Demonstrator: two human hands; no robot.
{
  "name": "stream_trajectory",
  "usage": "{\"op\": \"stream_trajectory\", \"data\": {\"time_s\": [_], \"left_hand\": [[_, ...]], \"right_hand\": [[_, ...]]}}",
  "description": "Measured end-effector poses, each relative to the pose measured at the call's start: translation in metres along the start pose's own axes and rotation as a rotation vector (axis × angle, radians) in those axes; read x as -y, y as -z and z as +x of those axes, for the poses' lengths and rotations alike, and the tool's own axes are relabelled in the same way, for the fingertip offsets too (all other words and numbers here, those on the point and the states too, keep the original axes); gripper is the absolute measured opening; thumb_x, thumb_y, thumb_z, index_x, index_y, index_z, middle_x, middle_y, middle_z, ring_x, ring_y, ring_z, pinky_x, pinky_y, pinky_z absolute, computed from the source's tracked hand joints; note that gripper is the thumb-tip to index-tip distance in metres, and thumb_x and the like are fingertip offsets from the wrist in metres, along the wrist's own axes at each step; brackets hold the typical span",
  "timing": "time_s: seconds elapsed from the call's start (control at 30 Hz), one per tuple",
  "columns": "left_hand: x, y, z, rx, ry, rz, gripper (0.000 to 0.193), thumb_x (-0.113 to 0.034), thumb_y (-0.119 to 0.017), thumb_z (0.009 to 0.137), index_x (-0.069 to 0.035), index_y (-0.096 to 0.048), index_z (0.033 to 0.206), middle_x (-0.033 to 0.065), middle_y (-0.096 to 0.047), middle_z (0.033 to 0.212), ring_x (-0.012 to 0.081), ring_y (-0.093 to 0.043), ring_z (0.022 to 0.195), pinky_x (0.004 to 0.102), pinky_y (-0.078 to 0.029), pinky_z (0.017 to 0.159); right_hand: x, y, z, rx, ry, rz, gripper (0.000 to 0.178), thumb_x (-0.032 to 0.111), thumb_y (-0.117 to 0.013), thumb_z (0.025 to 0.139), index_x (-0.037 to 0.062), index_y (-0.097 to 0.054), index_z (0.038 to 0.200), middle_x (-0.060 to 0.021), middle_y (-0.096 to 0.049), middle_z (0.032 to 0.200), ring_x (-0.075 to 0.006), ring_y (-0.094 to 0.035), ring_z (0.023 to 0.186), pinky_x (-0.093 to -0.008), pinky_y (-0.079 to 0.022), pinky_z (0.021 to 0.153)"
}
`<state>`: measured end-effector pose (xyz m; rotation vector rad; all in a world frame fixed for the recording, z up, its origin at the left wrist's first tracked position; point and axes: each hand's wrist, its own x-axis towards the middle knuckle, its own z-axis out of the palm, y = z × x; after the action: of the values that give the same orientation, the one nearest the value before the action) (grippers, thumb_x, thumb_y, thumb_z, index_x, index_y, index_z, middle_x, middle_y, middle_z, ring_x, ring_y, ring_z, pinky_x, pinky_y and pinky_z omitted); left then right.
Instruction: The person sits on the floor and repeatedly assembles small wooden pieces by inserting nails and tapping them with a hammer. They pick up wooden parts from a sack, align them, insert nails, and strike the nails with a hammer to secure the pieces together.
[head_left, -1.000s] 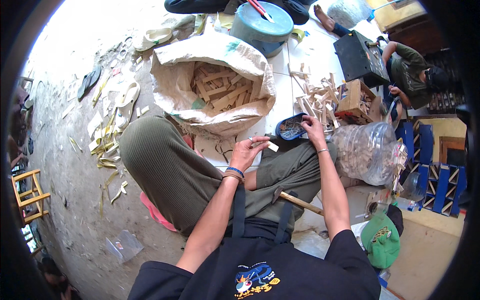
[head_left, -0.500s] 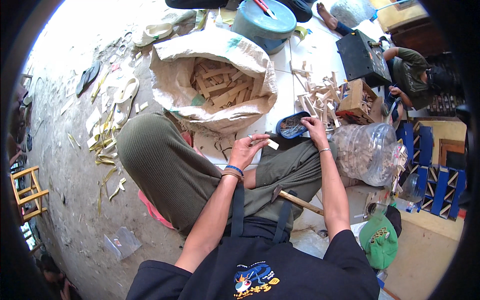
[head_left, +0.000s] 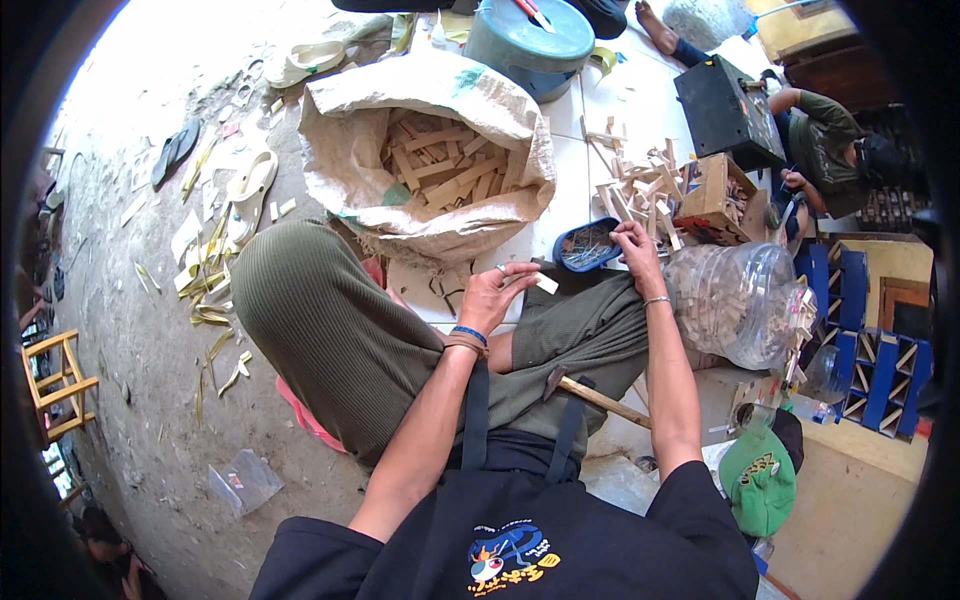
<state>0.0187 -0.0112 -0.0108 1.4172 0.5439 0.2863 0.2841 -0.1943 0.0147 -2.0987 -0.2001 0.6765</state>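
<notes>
My left hand (head_left: 492, 299) pinches a small pale wood piece (head_left: 546, 283) between thumb and fingers, above my crossed legs. My right hand (head_left: 638, 250) is at the right rim of a blue oval tray (head_left: 566, 261) of thin metal nails (head_left: 589, 246). Its fingertips are drawn together; whatever is between them is too small to make out. A hammer (head_left: 598, 401) with a wooden handle lies across my lap, its head toward the left. Just beyond my hands stands a white woven sack (head_left: 350, 205), open at the top, holding many wood strips (head_left: 450, 165).
Loose wood offcuts (head_left: 650, 195) are heaped beside a wooden box (head_left: 712, 200). A clear plastic jug (head_left: 730, 300) full of wood bits lies at my right, near a green cap (head_left: 757, 482). Farther off are a blue-green bucket (head_left: 530, 50), a black box (head_left: 728, 112) and another person (head_left: 830, 140).
My right hand has shifted slightly back from over the tray to its right rim, its fingers more drawn together. The left hand still holds the wood piece in nearly the same place.
</notes>
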Motion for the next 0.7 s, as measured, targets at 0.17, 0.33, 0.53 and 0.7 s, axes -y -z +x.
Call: {"op": "stream_trajectory", "data": {"time_s": [0.17,0.33,0.53,0.7], "left_hand": [[-0.008,-0.001,-0.004,-0.005,-0.030,0.075,0.025,-0.023,-0.079,0.096,-0.012,-0.080,0.119,0.0067,-0.081,0.100,0.0083,-0.074,0.092,0.0268,-0.057,0.083],[-0.007,-0.001,-0.006,-0.034,-0.062,0.174,0.025,-0.023,-0.079,0.095,-0.014,-0.080,0.119,0.0091,-0.081,0.098,0.0104,-0.075,0.088,0.0287,-0.057,0.076],[-0.005,-0.001,-0.006,-0.055,-0.146,0.262,0.026,-0.022,-0.078,0.095,-0.015,-0.079,0.120,0.0122,-0.080,0.101,0.0167,-0.077,0.085,0.0308,-0.057,0.074],[-0.005,0.000,-0.007,-0.063,-0.177,0.334,0.027,-0.021,-0.078,0.094,-0.015,-0.079,0.121,0.0136,-0.079,0.102,0.0242,-0.079,0.089,0.0330,-0.059,0.076]], "right_hand": [[0.011,-0.007,-0.012,-0.022,0.193,-0.012,0.016,0.019,-0.073,0.096,0.0064,-0.071,0.105,0.0030,-0.069,0.089,-0.0062,-0.058,0.080,-0.0230,-0.047,0.070],[0.018,-0.039,-0.056,0.128,0.199,0.250,0.016,0.016,-0.074,0.099,0.0046,-0.070,0.109,0.0007,-0.071,0.098,-0.0062,-0.060,0.084,-0.0221,-0.049,0.073],[0.028,-0.088,-0.105,0.198,0.215,0.270,0.024,0.009,-0.073,0.099,0.0019,-0.069,0.121,-0.0004,-0.071,0.104,-0.0050,-0.063,0.088,-0.0203,-0.051,0.079],[0.036,-0.103,-0.119,0.114,0.187,0.081,0.012,0.009,-0.071,0.100,0.0012,-0.076,0.108,0.0002,-0.073,0.101,-0.0041,-0.062,0.077,-0.0253,-0.050,0.066]]}}
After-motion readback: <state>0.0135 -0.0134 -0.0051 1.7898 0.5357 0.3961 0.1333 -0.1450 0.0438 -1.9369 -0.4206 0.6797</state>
